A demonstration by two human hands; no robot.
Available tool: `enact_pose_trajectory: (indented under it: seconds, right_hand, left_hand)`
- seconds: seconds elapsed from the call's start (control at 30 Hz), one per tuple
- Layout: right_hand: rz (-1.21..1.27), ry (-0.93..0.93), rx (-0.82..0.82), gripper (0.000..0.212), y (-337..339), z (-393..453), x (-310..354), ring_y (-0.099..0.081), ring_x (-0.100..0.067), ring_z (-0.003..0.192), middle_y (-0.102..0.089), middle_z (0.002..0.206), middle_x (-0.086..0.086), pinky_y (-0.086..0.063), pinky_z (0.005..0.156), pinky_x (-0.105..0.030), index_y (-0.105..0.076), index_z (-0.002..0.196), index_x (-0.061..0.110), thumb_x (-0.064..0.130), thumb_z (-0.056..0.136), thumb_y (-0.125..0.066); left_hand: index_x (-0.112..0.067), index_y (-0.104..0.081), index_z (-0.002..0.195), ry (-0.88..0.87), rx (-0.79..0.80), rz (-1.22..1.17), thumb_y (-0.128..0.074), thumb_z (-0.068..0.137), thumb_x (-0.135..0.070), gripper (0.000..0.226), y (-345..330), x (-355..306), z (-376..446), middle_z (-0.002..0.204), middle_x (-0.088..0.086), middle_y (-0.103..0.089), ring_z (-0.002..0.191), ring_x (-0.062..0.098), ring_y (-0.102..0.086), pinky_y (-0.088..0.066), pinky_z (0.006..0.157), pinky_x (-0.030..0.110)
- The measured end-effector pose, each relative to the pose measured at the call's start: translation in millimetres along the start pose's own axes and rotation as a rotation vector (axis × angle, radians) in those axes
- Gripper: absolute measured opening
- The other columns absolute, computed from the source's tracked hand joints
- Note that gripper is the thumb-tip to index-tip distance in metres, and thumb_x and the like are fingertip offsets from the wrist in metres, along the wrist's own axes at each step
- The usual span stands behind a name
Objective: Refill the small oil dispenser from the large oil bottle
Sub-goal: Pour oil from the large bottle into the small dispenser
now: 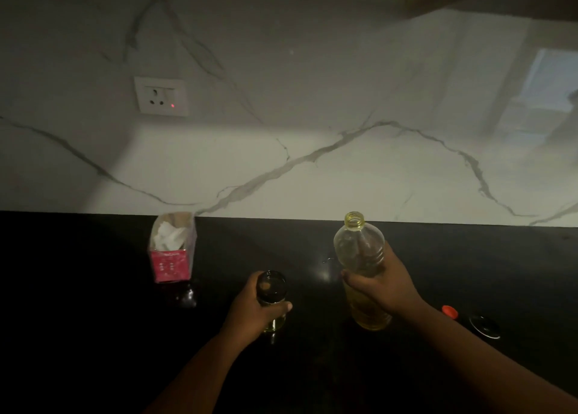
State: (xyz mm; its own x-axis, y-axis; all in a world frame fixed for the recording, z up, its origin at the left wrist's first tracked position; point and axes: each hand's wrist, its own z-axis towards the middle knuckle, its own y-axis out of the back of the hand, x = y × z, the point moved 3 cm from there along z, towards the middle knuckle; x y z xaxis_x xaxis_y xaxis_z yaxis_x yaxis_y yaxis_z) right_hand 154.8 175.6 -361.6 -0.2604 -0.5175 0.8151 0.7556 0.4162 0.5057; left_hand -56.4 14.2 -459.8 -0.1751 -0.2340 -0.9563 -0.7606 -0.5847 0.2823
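Observation:
The large clear plastic oil bottle stands upright and uncapped at centre right, with yellow oil in its lower part. My right hand is wrapped around its middle. To its left, the small glass oil dispenser stands with its mouth open and a little oil at its base. My left hand grips it from the left side. Both rest on the black countertop.
An orange-red bottle cap and a dark round lid lie to the right of the bottle. A red tissue box stands at the back left, with a dark glossy object in front of it. Behind is a marble wall with a socket.

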Motion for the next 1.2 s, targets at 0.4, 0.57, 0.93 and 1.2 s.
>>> enact_pose_trajectory:
  seconds: [0.4, 0.57, 0.93, 1.2]
  right_hand:
    - [-0.359, 0.184, 0.368, 0.076, -19.4, 25.6, 24.5, -0.058, 0.011, 0.091, -0.061, 0.101, 0.026, -0.046, 0.072, -0.014, -0.039, 0.118, 0.056, 0.053, 0.052, -0.076]
    - [-0.562, 0.278, 0.498, 0.081, -21.9, 40.1, 23.0, -0.058, 0.006, 0.087, -0.059, 0.095, 0.023, -0.039, 0.068, -0.007, -0.036, 0.121, 0.049, 0.057, 0.049, -0.072]
    - [-0.762, 0.371, 0.615, 0.079, -13.1, 55.5, 1.7, -0.060, -0.008, 0.090, -0.062, 0.101, 0.011, -0.048, 0.080, -0.026, -0.039, 0.122, 0.038, 0.064, 0.052, -0.066]
    - [-0.820, 0.396, 0.642, 0.089, -8.8, 56.0, -6.6, -0.059, -0.010, 0.095, -0.062, 0.111, 0.009, -0.048, 0.087, -0.027, -0.037, 0.130, 0.033, 0.067, 0.053, -0.066]
  left_hand:
    - [-0.050, -0.053, 0.110, 0.006, 0.037, -0.011, -0.093, 0.059, -0.033, 0.067, 14.0, 3.5, -8.3, 0.115, -0.014, -0.067, 0.114, 0.008, -0.061, -0.049, 0.103, 0.040]
    - [-0.045, -0.055, 0.116, -0.010, 0.039, -0.010, -0.093, 0.052, -0.040, 0.075, 4.2, 3.6, -6.8, 0.109, -0.018, -0.071, 0.107, 0.002, -0.066, -0.053, 0.100, 0.038]
    - [-0.055, -0.051, 0.115, -0.025, 0.067, 0.023, -0.090, 0.052, -0.048, 0.075, -22.4, -2.8, -5.7, 0.111, -0.024, -0.068, 0.108, 0.000, -0.065, -0.052, 0.101, 0.040]
    - [-0.059, -0.045, 0.117, 0.000, 0.042, 0.091, -0.088, 0.050, -0.056, 0.080, -28.0, -3.3, -4.8, 0.113, -0.021, -0.067, 0.110, 0.000, -0.063, -0.051, 0.102, 0.036]
